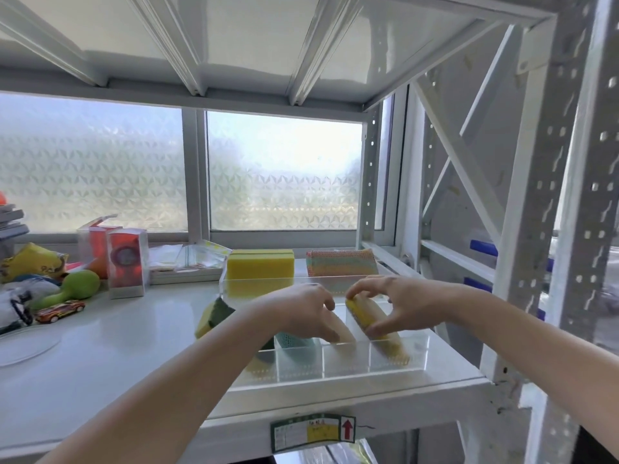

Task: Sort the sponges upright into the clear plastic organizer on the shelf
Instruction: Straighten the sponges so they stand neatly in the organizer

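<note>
The clear plastic organizer (348, 371) sits on the shelf's right part, split into compartments. My right hand (398, 304) pinches a yellow and beige sponge (375, 326) standing on edge in the right compartment. My left hand (301, 309) rests fingers down on a beige sponge (343, 331) in the compartment beside it. A teal mesh sponge (296, 344) stands further left. A yellow-green sponge (214, 316) leans at the organizer's left end. Behind stand a large yellow sponge (260, 264) and a multicoloured knitted pad (341, 262).
Left on the shelf lie a toy car (60, 311), a green maraca (72, 289), red boxed items (127, 259) and a clear plate (26, 344). Flat clear packets (187, 259) lie at the back. A perforated shelf post (542, 229) stands close on the right.
</note>
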Demonstrator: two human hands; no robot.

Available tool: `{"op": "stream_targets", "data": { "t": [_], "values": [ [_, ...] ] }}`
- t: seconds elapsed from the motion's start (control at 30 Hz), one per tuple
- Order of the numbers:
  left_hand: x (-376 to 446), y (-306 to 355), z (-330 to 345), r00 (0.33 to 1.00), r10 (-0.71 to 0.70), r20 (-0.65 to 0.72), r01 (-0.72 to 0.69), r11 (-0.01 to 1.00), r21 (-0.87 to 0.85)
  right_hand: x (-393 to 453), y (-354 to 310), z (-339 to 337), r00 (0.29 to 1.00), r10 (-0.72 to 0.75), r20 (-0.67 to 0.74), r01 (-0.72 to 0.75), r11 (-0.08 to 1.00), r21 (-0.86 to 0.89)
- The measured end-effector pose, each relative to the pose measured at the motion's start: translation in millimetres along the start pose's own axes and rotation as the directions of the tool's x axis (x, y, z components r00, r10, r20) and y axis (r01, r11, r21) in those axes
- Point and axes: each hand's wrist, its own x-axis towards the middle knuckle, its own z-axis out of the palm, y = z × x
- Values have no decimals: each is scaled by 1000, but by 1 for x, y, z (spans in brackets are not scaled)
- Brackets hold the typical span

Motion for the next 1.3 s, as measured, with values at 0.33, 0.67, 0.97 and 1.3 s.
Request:
{"op": "stream_targets", "data": {
  "t": [0.33, 0.67, 0.97, 1.3],
  "values": [
    [3, -3, 4, 999, 44, -27, -45, 999, -12, 4, 3, 2, 1000, 7, 7, -7, 1000, 12],
    [-16, -30, -21, 997, -3, -83, -7, 993, -118, 2, -28, -1, 992, -68, -104, 65, 997, -36],
    [-73, -100, -55, 989, -147, 7, 146, 974, -173, 28, -85, 17, 974, -216, -67, 218, 976, 20],
    [-89, -115, -44, 988, -144, 54, 153, 966, -208, 47, -90, 25, 979, -200, 25, 200, 980, 10]
  ]
}}
